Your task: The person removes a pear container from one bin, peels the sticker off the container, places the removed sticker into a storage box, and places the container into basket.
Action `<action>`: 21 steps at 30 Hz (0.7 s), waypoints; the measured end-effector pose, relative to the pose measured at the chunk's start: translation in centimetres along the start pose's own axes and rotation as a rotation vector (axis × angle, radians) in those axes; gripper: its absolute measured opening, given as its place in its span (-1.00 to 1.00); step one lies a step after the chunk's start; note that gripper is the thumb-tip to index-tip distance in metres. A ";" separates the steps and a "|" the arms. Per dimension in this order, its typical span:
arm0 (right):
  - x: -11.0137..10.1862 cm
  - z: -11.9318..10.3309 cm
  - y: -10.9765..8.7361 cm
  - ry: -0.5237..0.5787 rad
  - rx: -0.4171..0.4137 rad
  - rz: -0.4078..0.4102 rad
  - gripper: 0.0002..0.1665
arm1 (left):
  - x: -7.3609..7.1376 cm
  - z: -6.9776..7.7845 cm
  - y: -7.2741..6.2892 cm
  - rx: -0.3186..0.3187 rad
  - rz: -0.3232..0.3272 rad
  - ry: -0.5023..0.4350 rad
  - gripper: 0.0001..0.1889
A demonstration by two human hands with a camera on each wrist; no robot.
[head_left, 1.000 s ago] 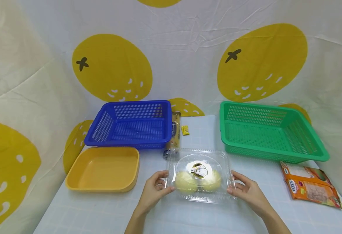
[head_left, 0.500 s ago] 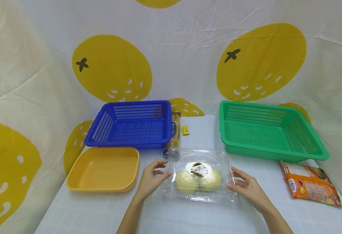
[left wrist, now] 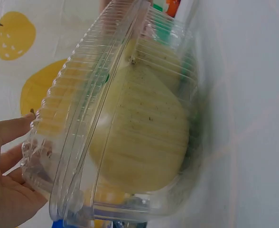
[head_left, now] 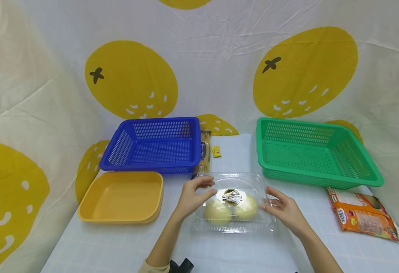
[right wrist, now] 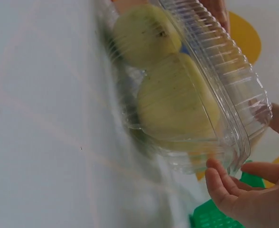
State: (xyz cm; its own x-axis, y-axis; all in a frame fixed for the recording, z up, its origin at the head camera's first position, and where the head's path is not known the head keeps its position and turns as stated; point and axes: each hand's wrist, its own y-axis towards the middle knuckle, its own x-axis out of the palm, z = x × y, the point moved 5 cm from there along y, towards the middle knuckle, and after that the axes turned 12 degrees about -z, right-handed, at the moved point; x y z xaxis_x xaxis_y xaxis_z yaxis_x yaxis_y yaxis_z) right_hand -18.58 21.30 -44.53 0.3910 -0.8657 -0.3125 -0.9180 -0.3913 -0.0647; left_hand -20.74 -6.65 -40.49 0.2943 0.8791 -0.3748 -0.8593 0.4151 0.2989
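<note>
Head view high, forward-down — wrist views close, sharing container

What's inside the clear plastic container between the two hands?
Inside the clear plastic container are two rounded, pale yellow fruits, side by side. From above, the round label hides what is below it; the fruits' undersides can't be seen.

1. Clear box: glossy, ribbed plastic.
2. Fruits inside: smooth, speckled skin.
3. Blue basket, ten o'clock from it, and green basket, two o'clock: perforated plastic.
4. Yellow tray, nine o'clock: smooth plastic.
5. Orange packet, three o'clock: glossy film.
6. Backdrop, twelve o'clock: creased cloth.
</note>
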 end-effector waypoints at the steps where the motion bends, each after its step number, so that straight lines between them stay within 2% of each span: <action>1: 0.0 0.0 0.1 0.001 -0.001 -0.002 -0.18 | 0.3 0.0 0.2 -0.008 -0.032 0.015 -0.64; 5: 0.0 0.0 0.2 0.008 -0.007 -0.007 -0.19 | 1.3 -0.1 1.1 -0.018 -0.123 0.058 -0.60; 12: 0.1 0.2 0.2 0.038 -0.004 -0.003 -0.19 | 1.9 -0.1 2.5 -0.029 -0.178 0.056 -0.59; 21: 0.2 0.5 0.2 0.060 0.000 -0.006 -0.18 | 2.6 -0.5 2.8 -0.072 -0.246 0.098 -0.59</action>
State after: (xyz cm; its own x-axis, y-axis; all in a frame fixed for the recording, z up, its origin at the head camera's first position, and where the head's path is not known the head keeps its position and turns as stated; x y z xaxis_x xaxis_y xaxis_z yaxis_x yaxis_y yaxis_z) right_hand -18.68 21.23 -45.04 0.3999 -0.8803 -0.2552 -0.9155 -0.3968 -0.0661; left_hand -22.62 -3.29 -41.05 0.4591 0.7252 -0.5131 -0.7953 0.5929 0.1264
